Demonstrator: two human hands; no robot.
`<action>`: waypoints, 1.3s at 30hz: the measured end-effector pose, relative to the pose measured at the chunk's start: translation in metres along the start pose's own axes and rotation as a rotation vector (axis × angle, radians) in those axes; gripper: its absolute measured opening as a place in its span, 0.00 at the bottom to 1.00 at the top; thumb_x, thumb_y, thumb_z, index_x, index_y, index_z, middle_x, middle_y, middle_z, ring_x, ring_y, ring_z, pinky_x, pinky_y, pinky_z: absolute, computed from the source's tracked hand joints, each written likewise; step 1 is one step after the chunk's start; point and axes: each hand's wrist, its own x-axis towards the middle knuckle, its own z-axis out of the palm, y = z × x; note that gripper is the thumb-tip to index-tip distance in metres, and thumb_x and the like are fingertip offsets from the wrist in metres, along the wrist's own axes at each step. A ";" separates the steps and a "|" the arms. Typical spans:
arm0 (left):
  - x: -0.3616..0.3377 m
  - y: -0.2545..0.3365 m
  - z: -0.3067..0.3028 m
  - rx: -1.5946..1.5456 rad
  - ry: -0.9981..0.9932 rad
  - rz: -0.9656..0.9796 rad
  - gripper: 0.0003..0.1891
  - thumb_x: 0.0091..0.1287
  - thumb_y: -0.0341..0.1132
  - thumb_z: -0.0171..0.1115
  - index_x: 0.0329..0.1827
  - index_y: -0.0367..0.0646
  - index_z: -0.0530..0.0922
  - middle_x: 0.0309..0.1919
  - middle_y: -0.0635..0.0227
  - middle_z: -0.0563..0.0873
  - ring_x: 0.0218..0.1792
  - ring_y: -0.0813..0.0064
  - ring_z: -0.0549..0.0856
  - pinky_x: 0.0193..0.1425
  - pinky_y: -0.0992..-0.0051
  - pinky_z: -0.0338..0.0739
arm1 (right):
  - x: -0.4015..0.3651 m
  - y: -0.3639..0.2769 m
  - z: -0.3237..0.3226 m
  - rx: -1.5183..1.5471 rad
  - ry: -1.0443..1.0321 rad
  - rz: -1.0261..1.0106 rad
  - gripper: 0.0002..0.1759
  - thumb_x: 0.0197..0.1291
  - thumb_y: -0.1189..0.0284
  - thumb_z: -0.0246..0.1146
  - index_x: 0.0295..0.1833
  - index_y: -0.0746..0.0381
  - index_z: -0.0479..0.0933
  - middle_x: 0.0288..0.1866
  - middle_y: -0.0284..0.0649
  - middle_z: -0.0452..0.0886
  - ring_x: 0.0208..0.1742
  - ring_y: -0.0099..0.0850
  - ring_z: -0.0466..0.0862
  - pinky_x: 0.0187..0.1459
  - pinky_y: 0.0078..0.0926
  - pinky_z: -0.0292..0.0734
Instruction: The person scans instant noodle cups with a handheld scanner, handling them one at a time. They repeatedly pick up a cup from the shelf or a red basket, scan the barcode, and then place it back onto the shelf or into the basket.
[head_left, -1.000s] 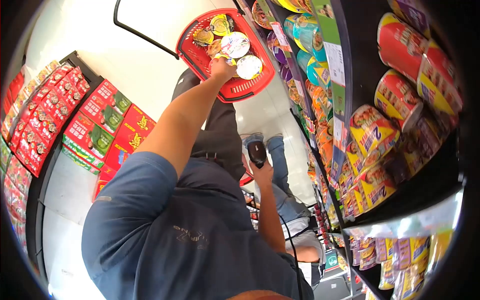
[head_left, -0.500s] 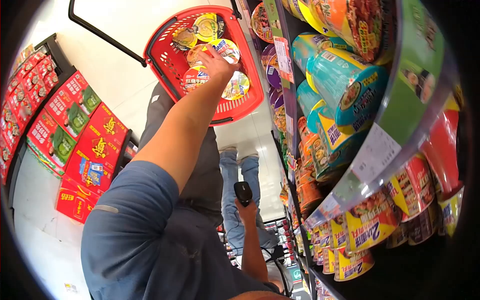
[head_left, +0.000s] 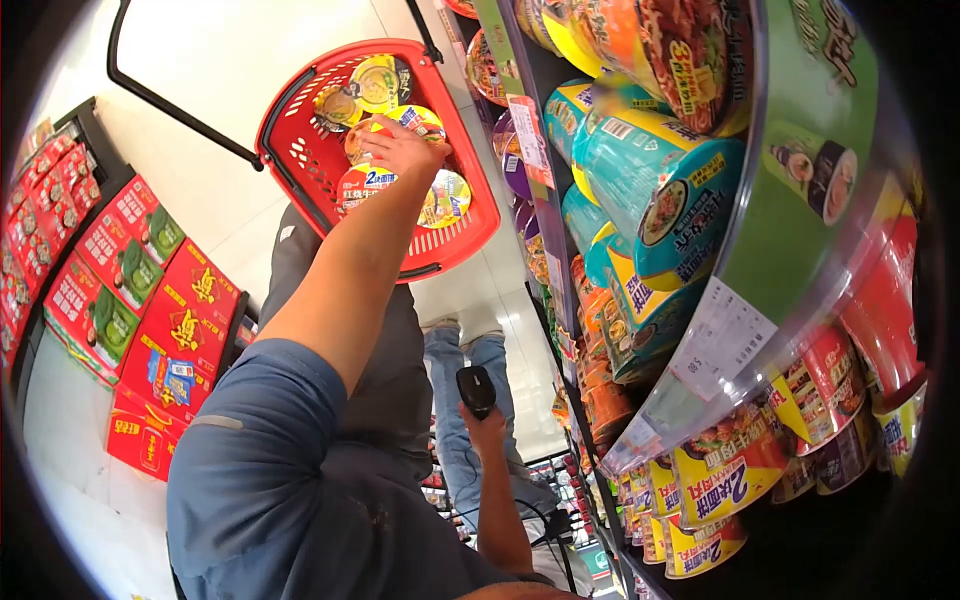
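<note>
Left grip (head_left: 405, 152): we spread it over noodle tubs (head_left: 444, 200) inside a red basket (head_left: 480, 208).
Right grip (head_left: 484, 422): we clasp a black device (head_left: 476, 390).

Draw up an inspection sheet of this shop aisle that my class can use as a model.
Surface: pale tiled floor; what supports the basket cannot be told.
Job's things: red basket, black handle swung outward, holding several food cups.
Clutter: red boxes stacked at the left.
Grip: left hand over the cups, grip unclear; right hand closed on a black rounded object.
Cables: a thin black cable at the lower middle.
Surroundings: teal tubs shelved at the right; another person's blue jeans behind the right hand.
</note>
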 end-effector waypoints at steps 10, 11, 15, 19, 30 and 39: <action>-0.010 -0.063 -0.045 -0.244 0.044 0.388 0.70 0.35 0.54 0.80 0.78 0.42 0.41 0.69 0.28 0.50 0.73 0.31 0.50 0.73 0.43 0.53 | -0.032 0.005 0.025 0.039 0.020 -0.004 0.19 0.51 0.63 0.75 0.38 0.66 0.79 0.19 0.34 0.77 0.18 0.23 0.76 0.21 0.29 0.69; -0.016 -0.073 -0.070 -0.288 0.007 0.452 0.69 0.38 0.55 0.78 0.78 0.40 0.41 0.67 0.32 0.55 0.70 0.34 0.57 0.73 0.48 0.56 | -0.034 0.003 0.025 0.010 0.014 0.038 0.20 0.51 0.62 0.75 0.39 0.67 0.78 0.19 0.34 0.77 0.17 0.23 0.76 0.20 0.28 0.69; -0.012 -0.121 -0.145 -0.364 -0.299 0.589 0.68 0.38 0.52 0.78 0.78 0.37 0.42 0.65 0.35 0.59 0.66 0.41 0.64 0.71 0.56 0.62 | -0.055 -0.048 0.001 0.116 0.064 -0.150 0.19 0.50 0.61 0.75 0.36 0.66 0.80 0.18 0.35 0.77 0.18 0.25 0.77 0.22 0.29 0.71; -0.027 -0.159 -0.251 -0.498 -0.592 0.879 0.66 0.40 0.44 0.77 0.79 0.37 0.41 0.64 0.42 0.63 0.68 0.49 0.65 0.73 0.61 0.62 | -0.084 -0.118 -0.041 0.046 0.080 -0.247 0.26 0.46 0.58 0.76 0.40 0.70 0.81 0.34 0.52 0.86 0.37 0.44 0.88 0.38 0.39 0.79; -0.220 -0.166 -0.519 0.022 -0.086 1.853 0.56 0.30 0.34 0.78 0.72 0.49 0.63 0.71 0.40 0.55 0.70 0.35 0.58 0.71 0.50 0.63 | -0.187 -0.226 -0.126 0.809 -0.261 -0.539 0.14 0.55 0.72 0.71 0.45 0.65 0.78 0.27 0.34 0.79 0.25 0.21 0.77 0.28 0.22 0.73; -0.283 -0.172 -0.545 -0.026 0.194 2.302 0.51 0.23 0.30 0.80 0.59 0.74 0.73 0.71 0.45 0.58 0.67 0.33 0.63 0.68 0.37 0.62 | -0.239 -0.210 -0.172 0.997 -0.345 -0.866 0.20 0.54 0.75 0.70 0.52 0.66 0.75 0.30 0.36 0.79 0.25 0.22 0.76 0.30 0.24 0.73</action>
